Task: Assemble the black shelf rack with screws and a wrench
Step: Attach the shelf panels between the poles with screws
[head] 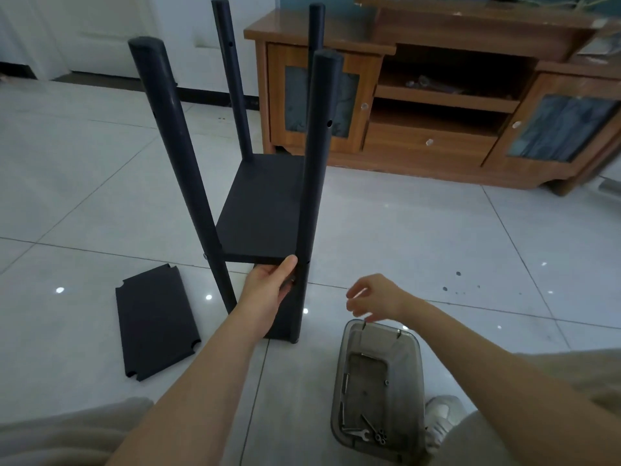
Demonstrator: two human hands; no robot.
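Observation:
The black shelf rack stands upright on the tiled floor, with four round poles [314,169] and one shelf board [265,210] fixed partway up. My left hand [268,287] grips that board's near edge beside the near right pole, thumb on top and fingers underneath. Hovering just above the far rim of a clear plastic tub [415,364], my right hand [376,297] has loosely curled fingers and holds nothing I can see. Inside the tub lie a small wrench [359,433] and several screws [380,437]. A silver screw head [204,255] shows on the near left pole.
A spare black shelf board [154,321] lies flat on the floor to the left of the rack. A wooden TV cabinet [437,139] stands close behind. My knees in beige trousers and a white shoe [440,415] frame the bottom edge.

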